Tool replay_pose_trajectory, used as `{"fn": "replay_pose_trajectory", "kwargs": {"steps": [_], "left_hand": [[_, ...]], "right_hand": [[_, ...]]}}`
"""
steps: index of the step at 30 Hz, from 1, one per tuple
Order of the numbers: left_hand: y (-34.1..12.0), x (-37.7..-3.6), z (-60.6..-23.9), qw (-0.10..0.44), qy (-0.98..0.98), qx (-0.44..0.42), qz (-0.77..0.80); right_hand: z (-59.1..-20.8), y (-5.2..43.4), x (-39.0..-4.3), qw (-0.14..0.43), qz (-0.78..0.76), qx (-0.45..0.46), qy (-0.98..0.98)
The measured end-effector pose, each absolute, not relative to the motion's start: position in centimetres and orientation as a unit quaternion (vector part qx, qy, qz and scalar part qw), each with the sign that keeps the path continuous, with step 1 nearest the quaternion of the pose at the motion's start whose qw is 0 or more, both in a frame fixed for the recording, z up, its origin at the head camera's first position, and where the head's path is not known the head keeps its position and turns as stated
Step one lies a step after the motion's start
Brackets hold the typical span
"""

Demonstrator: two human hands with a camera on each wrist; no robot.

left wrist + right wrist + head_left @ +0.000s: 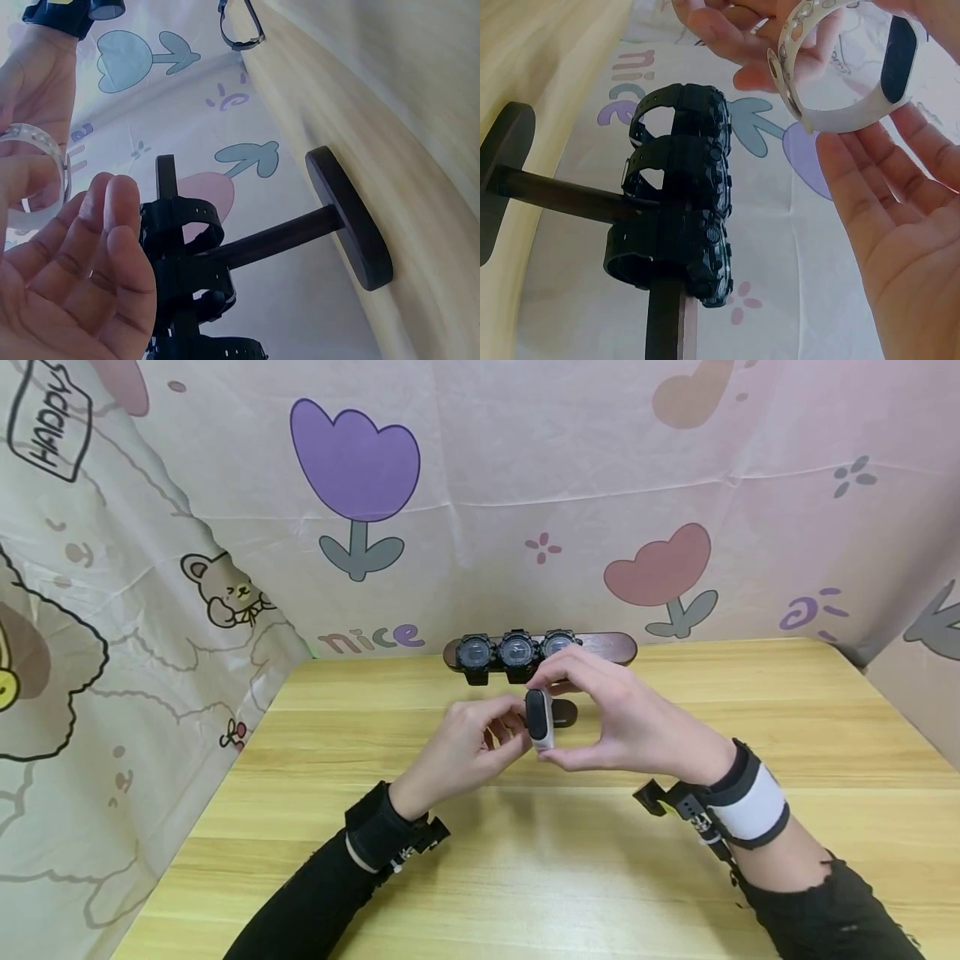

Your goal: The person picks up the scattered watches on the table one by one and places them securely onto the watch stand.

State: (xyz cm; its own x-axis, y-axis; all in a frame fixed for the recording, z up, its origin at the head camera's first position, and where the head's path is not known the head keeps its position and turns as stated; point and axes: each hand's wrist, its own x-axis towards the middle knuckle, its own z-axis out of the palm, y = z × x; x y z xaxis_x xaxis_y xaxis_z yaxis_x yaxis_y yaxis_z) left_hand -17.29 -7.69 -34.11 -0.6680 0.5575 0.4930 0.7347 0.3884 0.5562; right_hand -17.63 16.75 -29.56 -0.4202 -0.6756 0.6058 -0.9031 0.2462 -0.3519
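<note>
White silicone with a black face, the fitness band [539, 720] is held above the middle of the desk [750, 710], between both hands. The right hand [622, 714] curls around it from the right, thumb beneath and fingers over the top, grasping it; the right wrist view shows the strap's perforated end looped near the fingertips. The left hand [468, 745] pinches the band's left side with bent fingers. Just behind the hands stands a dark wooden watch stand [600, 649], its crossbar carrying three black watches [516, 653] side by side on its left half, while the right half is bare. The stand is near the desk's far edge, close to the printed cloth backdrop [480, 502]. Bare desk stretches wide to either side and toward the near edge.
</note>
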Motion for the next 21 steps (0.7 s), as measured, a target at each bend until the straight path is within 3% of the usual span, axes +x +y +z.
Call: {"fn": "replay_pose_trajectory", "kwargs": {"steps": [11,21], "left_hand": [[-8.8,-17.6,-33.3,0.113,-0.827,-0.369,-0.409],[-10.6,-18.4,-32.1,0.159,-0.839,-0.339,-0.395]], "right_hand": [[-29.6,17.9,-18.6,0.176,0.351,0.495,-0.775],[-29.9,19.1,-19.4,0.181,0.362,0.465,-0.787]]}}
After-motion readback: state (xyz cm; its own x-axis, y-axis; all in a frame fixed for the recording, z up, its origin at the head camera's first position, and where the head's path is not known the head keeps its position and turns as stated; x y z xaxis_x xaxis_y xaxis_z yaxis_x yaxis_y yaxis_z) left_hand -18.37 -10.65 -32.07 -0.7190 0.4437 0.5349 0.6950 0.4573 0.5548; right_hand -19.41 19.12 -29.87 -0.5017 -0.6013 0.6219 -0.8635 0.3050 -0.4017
